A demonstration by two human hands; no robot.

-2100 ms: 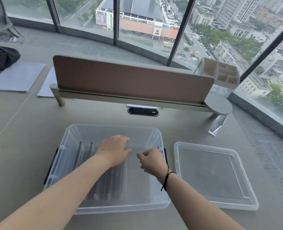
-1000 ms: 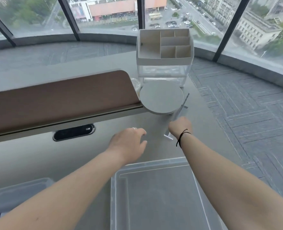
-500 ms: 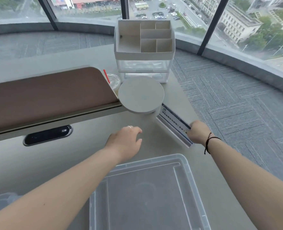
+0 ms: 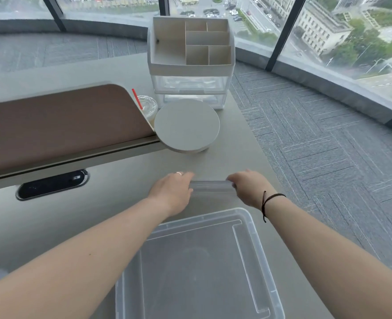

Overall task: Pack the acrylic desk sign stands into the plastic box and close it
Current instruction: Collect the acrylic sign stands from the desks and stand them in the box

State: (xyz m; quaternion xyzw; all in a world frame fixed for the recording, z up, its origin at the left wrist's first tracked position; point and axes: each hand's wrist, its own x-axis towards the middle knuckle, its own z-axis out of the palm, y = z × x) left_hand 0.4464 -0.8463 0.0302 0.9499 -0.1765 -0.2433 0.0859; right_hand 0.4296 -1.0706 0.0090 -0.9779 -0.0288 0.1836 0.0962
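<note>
clear slab-like acrylic stand (image 4: 211, 186), both hands' grip

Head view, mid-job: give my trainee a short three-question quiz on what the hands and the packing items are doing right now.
1. True or false: the acrylic sign stand is held by both the left hand and the right hand.
2. What lies nearest the camera, between the forearms? A) the clear box lid B) the white desk organizer C) the cup with the red straw
3. Fill in: the stand is held above the ____, not inside the box.

Key: 1 true; 2 A; 3 desk
</note>
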